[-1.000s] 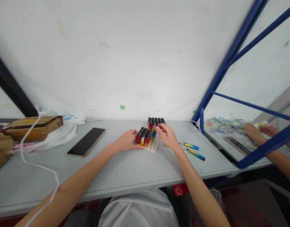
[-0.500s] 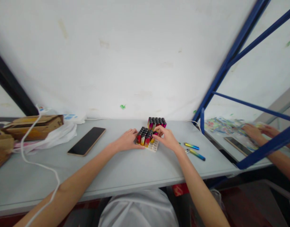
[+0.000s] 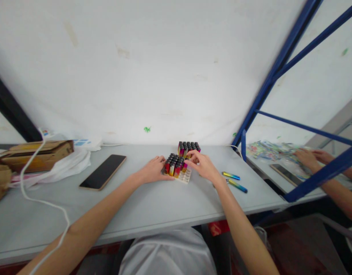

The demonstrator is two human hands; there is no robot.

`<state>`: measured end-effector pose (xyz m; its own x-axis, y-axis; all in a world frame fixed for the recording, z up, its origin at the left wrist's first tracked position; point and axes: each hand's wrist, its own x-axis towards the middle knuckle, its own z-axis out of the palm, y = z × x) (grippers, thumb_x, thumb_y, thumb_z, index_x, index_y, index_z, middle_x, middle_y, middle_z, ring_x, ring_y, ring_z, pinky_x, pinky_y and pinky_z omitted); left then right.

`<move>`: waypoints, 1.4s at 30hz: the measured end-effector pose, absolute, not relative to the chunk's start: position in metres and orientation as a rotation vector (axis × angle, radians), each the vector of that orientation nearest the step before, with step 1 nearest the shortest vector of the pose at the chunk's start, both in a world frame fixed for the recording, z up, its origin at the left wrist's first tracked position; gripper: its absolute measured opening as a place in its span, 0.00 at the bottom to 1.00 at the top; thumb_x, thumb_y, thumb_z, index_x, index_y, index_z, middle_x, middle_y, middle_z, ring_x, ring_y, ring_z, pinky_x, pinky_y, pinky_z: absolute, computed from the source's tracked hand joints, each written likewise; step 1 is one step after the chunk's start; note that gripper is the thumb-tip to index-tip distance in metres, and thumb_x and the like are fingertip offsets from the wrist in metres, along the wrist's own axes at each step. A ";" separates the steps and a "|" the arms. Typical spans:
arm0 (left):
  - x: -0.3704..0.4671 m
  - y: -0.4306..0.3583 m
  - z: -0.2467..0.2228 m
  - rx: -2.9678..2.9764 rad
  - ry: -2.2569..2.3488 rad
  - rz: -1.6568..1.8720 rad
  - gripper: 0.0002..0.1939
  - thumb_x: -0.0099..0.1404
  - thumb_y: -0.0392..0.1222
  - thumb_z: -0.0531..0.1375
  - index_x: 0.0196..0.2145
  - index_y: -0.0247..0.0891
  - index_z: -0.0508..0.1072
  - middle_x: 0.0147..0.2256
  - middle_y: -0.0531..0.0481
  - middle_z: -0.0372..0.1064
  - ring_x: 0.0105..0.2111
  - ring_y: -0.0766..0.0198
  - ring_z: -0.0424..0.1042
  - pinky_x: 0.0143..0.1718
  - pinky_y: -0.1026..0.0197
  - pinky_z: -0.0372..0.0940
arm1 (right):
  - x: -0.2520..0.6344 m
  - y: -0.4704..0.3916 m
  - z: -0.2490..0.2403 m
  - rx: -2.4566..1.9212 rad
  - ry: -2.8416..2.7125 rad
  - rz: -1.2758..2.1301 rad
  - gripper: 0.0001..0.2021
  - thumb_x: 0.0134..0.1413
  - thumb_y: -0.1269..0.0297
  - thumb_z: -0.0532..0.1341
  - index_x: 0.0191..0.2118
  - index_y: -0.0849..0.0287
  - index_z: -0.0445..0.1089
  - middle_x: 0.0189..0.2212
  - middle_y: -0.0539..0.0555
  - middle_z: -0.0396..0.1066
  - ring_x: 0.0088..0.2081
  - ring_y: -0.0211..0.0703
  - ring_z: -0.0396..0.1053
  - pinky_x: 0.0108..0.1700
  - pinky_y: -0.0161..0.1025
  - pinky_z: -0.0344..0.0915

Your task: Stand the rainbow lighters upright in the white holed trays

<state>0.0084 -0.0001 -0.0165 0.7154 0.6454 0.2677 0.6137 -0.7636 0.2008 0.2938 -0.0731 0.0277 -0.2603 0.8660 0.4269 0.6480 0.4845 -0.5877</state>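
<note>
A white slotted tray (image 3: 185, 177) sits on the grey table (image 3: 153, 206), partly filled with upright colourful lighters (image 3: 173, 165). My left hand (image 3: 153, 170) rests against the tray's left side. My right hand (image 3: 203, 165) is at the tray's right side, its fingertips pinching a lighter (image 3: 185, 167) among those in the tray. A second full block of lighters (image 3: 188, 148) stands just behind. Two loose lighters (image 3: 234, 181) lie to the right of my right hand.
A black phone (image 3: 103, 171) lies to the left, with a white plastic bag (image 3: 67, 162), a cardboard box (image 3: 35, 154) and a white cable (image 3: 35, 191) beyond. A blue metal frame (image 3: 260, 103) stands at right. Behind it another person's hands (image 3: 312, 157) work at a neighbouring table.
My right hand has moved down and left from the rear block of lighters to the front tray, bringing a lighter to it. My left hand has stayed put.
</note>
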 end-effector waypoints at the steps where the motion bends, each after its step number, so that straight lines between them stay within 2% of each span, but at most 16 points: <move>1: 0.008 0.000 -0.016 2.817 1.040 0.506 0.36 0.63 0.78 0.66 0.44 0.39 0.82 0.46 0.38 0.76 0.48 0.42 0.76 0.55 0.45 0.72 | 0.301 -0.076 0.033 -1.249 -2.005 0.358 0.13 0.72 0.52 0.64 0.52 0.54 0.74 0.35 0.51 0.79 0.35 0.46 0.75 0.41 0.43 0.71; 4: 0.008 0.000 -0.017 2.817 1.033 0.531 0.37 0.62 0.79 0.65 0.43 0.39 0.81 0.46 0.38 0.76 0.48 0.43 0.76 0.55 0.46 0.72 | 0.338 -0.089 0.047 -1.324 -2.015 0.249 0.15 0.74 0.49 0.61 0.48 0.55 0.77 0.41 0.56 0.81 0.42 0.50 0.78 0.48 0.47 0.74; 7: 0.008 0.001 -0.017 2.812 1.029 0.517 0.38 0.63 0.80 0.64 0.43 0.39 0.81 0.46 0.38 0.76 0.48 0.43 0.76 0.55 0.45 0.73 | 0.384 -0.113 0.044 -1.496 -1.996 0.134 0.23 0.73 0.43 0.60 0.59 0.54 0.77 0.57 0.62 0.78 0.58 0.57 0.77 0.63 0.54 0.72; 9: 0.009 0.002 -0.017 2.807 1.039 0.507 0.38 0.62 0.81 0.64 0.43 0.39 0.81 0.46 0.38 0.76 0.48 0.42 0.77 0.56 0.45 0.72 | 0.409 -0.134 0.029 -1.634 -2.061 0.101 0.30 0.73 0.40 0.59 0.69 0.53 0.72 0.69 0.65 0.70 0.70 0.62 0.68 0.73 0.59 0.62; 10: 0.009 0.002 -0.017 2.807 1.045 0.502 0.39 0.62 0.81 0.64 0.44 0.39 0.81 0.46 0.38 0.76 0.49 0.42 0.77 0.56 0.45 0.72 | 0.417 -0.143 0.019 -1.725 -2.079 0.093 0.34 0.72 0.38 0.59 0.73 0.52 0.69 0.74 0.65 0.64 0.74 0.65 0.62 0.76 0.62 0.59; 12: 0.009 0.003 -0.017 2.815 1.054 0.492 0.39 0.62 0.81 0.64 0.44 0.39 0.81 0.47 0.38 0.76 0.49 0.42 0.77 0.56 0.45 0.72 | 0.423 -0.157 -0.002 -1.918 -2.097 0.079 0.39 0.71 0.34 0.58 0.78 0.48 0.62 0.80 0.64 0.53 0.79 0.73 0.50 0.76 0.72 0.53; 13: 0.009 0.003 -0.017 2.821 1.056 0.486 0.39 0.62 0.81 0.64 0.45 0.39 0.81 0.47 0.38 0.76 0.49 0.42 0.76 0.56 0.45 0.72 | 0.422 -0.160 -0.011 -2.006 -2.100 0.086 0.39 0.72 0.34 0.56 0.80 0.45 0.58 0.81 0.62 0.49 0.80 0.75 0.47 0.75 0.77 0.51; 15: 0.009 0.004 -0.017 2.830 1.053 0.484 0.39 0.62 0.81 0.63 0.45 0.40 0.81 0.47 0.38 0.76 0.49 0.43 0.76 0.56 0.46 0.72 | 0.415 -0.159 -0.022 -2.130 -2.107 0.074 0.37 0.75 0.35 0.52 0.81 0.40 0.54 0.82 0.59 0.49 0.80 0.75 0.47 0.74 0.83 0.48; 17: 0.009 0.004 -0.018 2.829 1.042 0.495 0.39 0.62 0.81 0.63 0.45 0.40 0.81 0.47 0.39 0.76 0.48 0.43 0.76 0.56 0.46 0.72 | 0.404 -0.148 -0.025 -2.182 -2.126 0.066 0.35 0.77 0.37 0.48 0.82 0.38 0.52 0.81 0.57 0.50 0.80 0.74 0.49 0.73 0.84 0.46; 25: 0.008 0.005 -0.020 2.833 1.029 0.513 0.41 0.62 0.83 0.61 0.44 0.39 0.81 0.47 0.37 0.76 0.48 0.43 0.76 0.55 0.45 0.72 | 0.369 -0.105 -0.017 -2.020 -2.211 0.215 0.35 0.78 0.36 0.45 0.82 0.42 0.52 0.81 0.60 0.50 0.81 0.68 0.47 0.77 0.79 0.42; 28: 0.007 0.006 -0.021 2.826 1.019 0.532 0.41 0.62 0.84 0.61 0.44 0.40 0.81 0.46 0.37 0.76 0.48 0.43 0.76 0.55 0.45 0.72 | 0.381 -0.093 -0.004 -1.868 -2.105 0.255 0.31 0.81 0.43 0.46 0.80 0.44 0.57 0.78 0.58 0.59 0.78 0.60 0.56 0.78 0.68 0.51; 30: 0.007 0.006 -0.021 2.819 1.013 0.541 0.40 0.62 0.83 0.61 0.43 0.40 0.81 0.45 0.38 0.76 0.47 0.43 0.76 0.54 0.45 0.72 | 0.400 -0.085 0.012 -1.790 -2.007 0.180 0.27 0.81 0.50 0.49 0.75 0.49 0.67 0.72 0.60 0.69 0.73 0.57 0.66 0.76 0.59 0.60; 33: 0.007 0.005 -0.019 2.821 1.016 0.537 0.39 0.62 0.83 0.62 0.43 0.41 0.81 0.45 0.39 0.76 0.47 0.44 0.76 0.55 0.46 0.72 | 0.436 -0.078 0.033 -1.851 -1.871 0.124 0.20 0.75 0.60 0.58 0.64 0.59 0.78 0.58 0.65 0.82 0.58 0.57 0.81 0.65 0.53 0.74; 36: 0.006 0.004 -0.018 2.825 1.027 0.516 0.39 0.63 0.82 0.62 0.45 0.40 0.81 0.46 0.38 0.76 0.48 0.44 0.76 0.56 0.46 0.72 | 0.458 -0.079 0.034 -1.932 -1.826 0.192 0.16 0.69 0.63 0.64 0.57 0.59 0.82 0.52 0.64 0.85 0.49 0.55 0.85 0.57 0.50 0.78; 40: 0.006 0.003 -0.017 2.828 1.039 0.502 0.39 0.63 0.82 0.62 0.45 0.41 0.81 0.47 0.38 0.76 0.49 0.43 0.76 0.56 0.46 0.72 | 0.452 -0.081 0.013 -1.864 -1.893 0.268 0.15 0.63 0.62 0.69 0.53 0.57 0.85 0.54 0.62 0.84 0.51 0.57 0.84 0.57 0.50 0.78; 42: 0.006 0.003 -0.017 2.817 1.036 0.508 0.39 0.63 0.82 0.62 0.45 0.41 0.81 0.47 0.38 0.76 0.49 0.43 0.76 0.56 0.45 0.72 | 0.442 -0.079 0.004 -1.824 -1.917 0.294 0.14 0.61 0.61 0.69 0.49 0.58 0.86 0.52 0.62 0.85 0.50 0.59 0.83 0.56 0.51 0.78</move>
